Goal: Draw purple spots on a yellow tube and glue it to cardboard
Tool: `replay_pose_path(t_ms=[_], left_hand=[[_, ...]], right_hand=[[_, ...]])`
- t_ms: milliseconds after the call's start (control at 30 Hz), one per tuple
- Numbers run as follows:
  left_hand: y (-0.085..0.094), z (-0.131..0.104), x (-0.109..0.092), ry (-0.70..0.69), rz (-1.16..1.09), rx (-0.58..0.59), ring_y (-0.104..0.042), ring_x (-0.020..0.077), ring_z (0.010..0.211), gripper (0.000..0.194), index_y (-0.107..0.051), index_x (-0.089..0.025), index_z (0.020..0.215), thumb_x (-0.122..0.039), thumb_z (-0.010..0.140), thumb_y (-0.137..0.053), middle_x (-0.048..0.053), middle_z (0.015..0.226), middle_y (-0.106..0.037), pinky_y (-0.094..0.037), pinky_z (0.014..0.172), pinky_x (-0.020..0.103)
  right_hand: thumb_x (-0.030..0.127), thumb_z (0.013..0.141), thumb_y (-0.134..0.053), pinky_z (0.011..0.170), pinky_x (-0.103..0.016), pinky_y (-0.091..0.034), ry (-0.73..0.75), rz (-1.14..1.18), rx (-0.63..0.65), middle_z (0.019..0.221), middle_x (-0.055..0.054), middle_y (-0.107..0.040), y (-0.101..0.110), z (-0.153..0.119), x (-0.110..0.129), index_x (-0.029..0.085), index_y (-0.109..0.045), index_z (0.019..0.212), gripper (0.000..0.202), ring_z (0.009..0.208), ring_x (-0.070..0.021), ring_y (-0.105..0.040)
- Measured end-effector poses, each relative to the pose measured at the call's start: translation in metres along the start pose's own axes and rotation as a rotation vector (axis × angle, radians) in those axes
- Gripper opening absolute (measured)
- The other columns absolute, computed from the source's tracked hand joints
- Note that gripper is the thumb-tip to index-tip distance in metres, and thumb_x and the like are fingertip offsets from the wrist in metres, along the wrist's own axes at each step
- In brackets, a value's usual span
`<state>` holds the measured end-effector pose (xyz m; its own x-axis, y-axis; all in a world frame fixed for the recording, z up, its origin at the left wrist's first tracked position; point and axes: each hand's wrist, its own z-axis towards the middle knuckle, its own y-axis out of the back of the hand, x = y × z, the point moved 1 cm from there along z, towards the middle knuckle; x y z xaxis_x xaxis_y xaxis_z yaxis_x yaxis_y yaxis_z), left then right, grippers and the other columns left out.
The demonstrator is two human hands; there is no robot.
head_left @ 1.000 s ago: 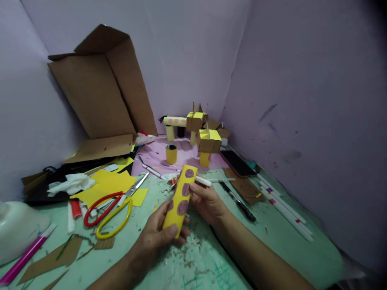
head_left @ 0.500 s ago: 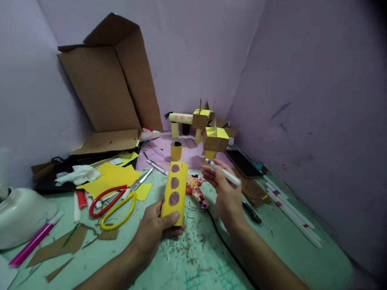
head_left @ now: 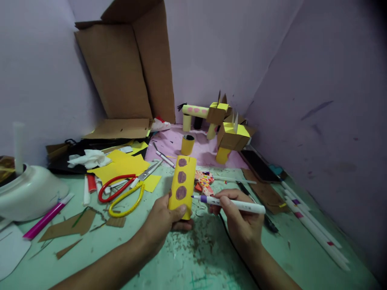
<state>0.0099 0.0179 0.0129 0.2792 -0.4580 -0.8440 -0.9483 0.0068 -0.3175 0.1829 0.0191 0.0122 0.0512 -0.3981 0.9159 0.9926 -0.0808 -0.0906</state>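
Observation:
A yellow box-shaped piece (head_left: 188,177) with three purple dots down its face is gripped at its lower end by my left hand (head_left: 169,213), the thumb across the front. My right hand (head_left: 238,213) pinches a white marker (head_left: 248,206) whose purple tip points left, right beside the piece's right edge near the lowest dot. Whether the tip touches it I cannot tell. Behind stands a short yellow tube (head_left: 188,146). Farther back are a spotted animal figure (head_left: 196,110) and a yellow-topped cardboard head (head_left: 234,137) on a yellow tube.
Red-and-yellow-handled scissors (head_left: 130,193) lie on yellow paper (head_left: 116,165) at the left, near a white pot (head_left: 42,197) and cardboard scraps (head_left: 72,223). A dark phone (head_left: 260,166) and several white markers (head_left: 317,229) lie right. A black cord (head_left: 229,237) runs behind my right hand.
The marker has come down and left to the yellow piece's edge with my right hand, its tip now pointing left. The whole view has shifted, with the scene sitting farther right and slightly higher.

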Motion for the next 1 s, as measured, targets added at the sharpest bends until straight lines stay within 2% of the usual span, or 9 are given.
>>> replay_pose_path(t_ms=[233, 667, 833, 1000], left_hand=[[-0.001, -0.001, -0.001, -0.015, 0.019, 0.027, -0.063, 0.017, 0.064, 0.037, -0.057, -0.01, 0.096, -0.027, 0.068, -0.075, 0.007, 0.077, -0.065, -0.056, 0.059, 0.029], [0.0, 0.0, 0.0, -0.013, -0.015, 0.024, -0.062, 0.0185, 0.064, 0.037, -0.058, -0.011, 0.097, -0.024, 0.067, -0.075, 0.007, 0.078, -0.063, -0.056, 0.061, 0.035], [0.001, 0.0, 0.0, -0.014, -0.015, 0.021, -0.062, 0.0179, 0.064, 0.037, -0.058, -0.009, 0.1, -0.021, 0.068, -0.073, 0.008, 0.081, -0.064, -0.057, 0.06, 0.034], [0.001, -0.001, -0.001, -0.024, -0.024, 0.029, -0.062, 0.0187, 0.069, 0.036, -0.059, -0.009, 0.099, -0.022, 0.069, -0.073, 0.01, 0.085, -0.066, -0.056, 0.06, 0.032]], right_hand=[[0.021, 0.085, -0.062, 0.053, -0.027, -0.05, 0.086, -0.091, 0.09, 0.065, -0.002, -0.071, -0.006, 0.002, 0.003, 0.022, -0.075, 0.088, 0.013, 0.056, -0.0156, -0.064], [0.023, 0.083, -0.066, 0.054, -0.028, -0.053, 0.012, -0.059, 0.103, 0.07, -0.003, -0.074, -0.006, 0.004, -0.005, 0.024, -0.077, 0.088, 0.013, 0.058, -0.0176, -0.067], [0.022, 0.084, -0.066, 0.056, -0.026, -0.053, 0.013, -0.118, 0.125, 0.07, -0.002, -0.075, -0.006, 0.003, -0.005, 0.026, -0.077, 0.09, 0.014, 0.06, -0.0169, -0.067], [0.026, 0.083, -0.067, 0.055, -0.026, -0.052, -0.053, -0.104, 0.159, 0.068, -0.002, -0.075, -0.005, 0.003, -0.01, 0.025, -0.077, 0.087, 0.011, 0.058, -0.0168, -0.068]])
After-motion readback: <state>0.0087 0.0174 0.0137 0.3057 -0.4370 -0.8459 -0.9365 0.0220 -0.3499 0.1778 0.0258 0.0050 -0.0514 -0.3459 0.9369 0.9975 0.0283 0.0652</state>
